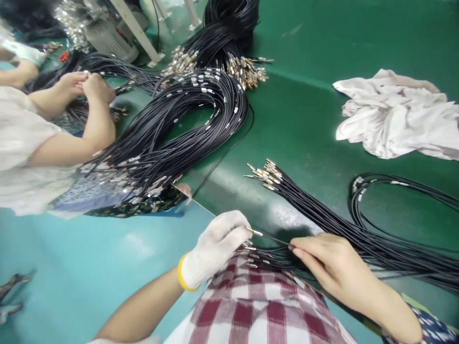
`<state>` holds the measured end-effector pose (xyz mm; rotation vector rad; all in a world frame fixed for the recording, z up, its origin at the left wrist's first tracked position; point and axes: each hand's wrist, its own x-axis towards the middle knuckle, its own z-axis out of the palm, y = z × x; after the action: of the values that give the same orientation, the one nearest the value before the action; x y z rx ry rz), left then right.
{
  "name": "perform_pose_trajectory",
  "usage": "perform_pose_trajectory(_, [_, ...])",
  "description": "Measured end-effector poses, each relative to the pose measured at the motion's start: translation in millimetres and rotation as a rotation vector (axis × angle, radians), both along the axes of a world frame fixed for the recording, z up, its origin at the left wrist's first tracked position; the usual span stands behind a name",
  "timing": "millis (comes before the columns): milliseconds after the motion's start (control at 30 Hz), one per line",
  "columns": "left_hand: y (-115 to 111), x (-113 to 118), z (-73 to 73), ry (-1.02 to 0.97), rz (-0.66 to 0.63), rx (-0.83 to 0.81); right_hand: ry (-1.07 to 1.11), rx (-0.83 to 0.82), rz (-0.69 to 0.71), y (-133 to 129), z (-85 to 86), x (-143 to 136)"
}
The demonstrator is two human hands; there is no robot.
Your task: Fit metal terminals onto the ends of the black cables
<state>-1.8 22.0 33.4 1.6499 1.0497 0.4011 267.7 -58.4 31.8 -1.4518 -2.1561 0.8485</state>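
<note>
My left hand [218,246], in a white knit glove with a yellow cuff, pinches the metal end of a thin black cable [274,238]. My bare right hand [333,267] grips the same cable further along, between thumb and forefinger, so a short length stretches between my hands. Just below it, more cable ends [256,260] with metal tips lie over the checked apron [247,310]. Beyond my right hand, a bundle of black cables [308,205] rests on the green table, its metal-tipped ends pointing up and left.
A large looped cable bundle [236,117] lies at the centre left, with another bundle [229,43] behind it. White cloths [401,112] lie at the right, near a cable loop [358,191]. At the left, another person's hands [86,88] work beside the cables.
</note>
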Motion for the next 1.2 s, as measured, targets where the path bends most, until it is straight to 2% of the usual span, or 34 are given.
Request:
perform_pose_trajectory(133, [-3.6, -3.1, 1.1, 0.110, -0.129, 0.194, -0.067, -0.109, 0.122, 9.2, 8.8, -8.9])
perform_pose_trajectory(200, [-5.8, -5.0, 1.3, 0.127, -0.159, 0.180, -0.019, -0.127, 0.121, 13.3, 11.2, -23.6])
perform_pose_trajectory(300, [-10.8, -6.1, 5.5, 0.186, -0.090, -0.026, 0.125, -0.143, 0.036, 15.5, 10.1, -51.4])
perform_pose_trajectory(400, [-15.3, -7.3, 11.0, 0.153, -0.051, -0.293, 0.193, -0.251, -0.031, 15.6, 8.2, -70.2])
perform_pose_trajectory(500, [-17.8, -11.3, 12.8, 0.038, -0.078, -0.495, 0.187, -0.435, -0.035, 17.2, 10.2, -73.6])
perform_pose_trajectory(600, [-18.4, -15.4, 11.5, -0.061, -0.115, -0.591, 0.237, -0.587, 0.027, 18.6, 12.4, -70.5])
perform_pose_trajectory(667, [-18.5, -16.8, 9.7, -0.112, -0.141, -0.668, 0.293, -0.630, 0.042, 16.6, 11.6, -69.1])
perform_pose_trajectory(767, [-19.7, -17.5, 4.6, -0.138, -0.151, -0.772, 0.329, -0.629, -0.002, 10.0, 8.2, -69.0])
perform_pose_trajectory(900, [-22.9, -17.3, -3.2, -0.185, -0.167, -0.809, 0.327, -0.606, -0.017, 3.0, 6.0, -69.6])
perform_pose_trajectory(1000, [-23.7, -15.7, -3.2, -0.189, -0.197, -0.821, 0.317, -0.605, 0.012, 0.3, 8.3, -69.7])
perform_pose_trajectory(1100, [-23.3, -12.6, 2.5, -0.112, -0.246, -0.771, 0.255, -0.513, 0.026, -2.2, 13.6, -69.9])
perform_pose_trajectory(1200, [-25.0, -9.2, 7.6, -0.040, -0.262, -0.650, 0.168, -0.371, 0.039, -3.5, 17.9, -69.8])
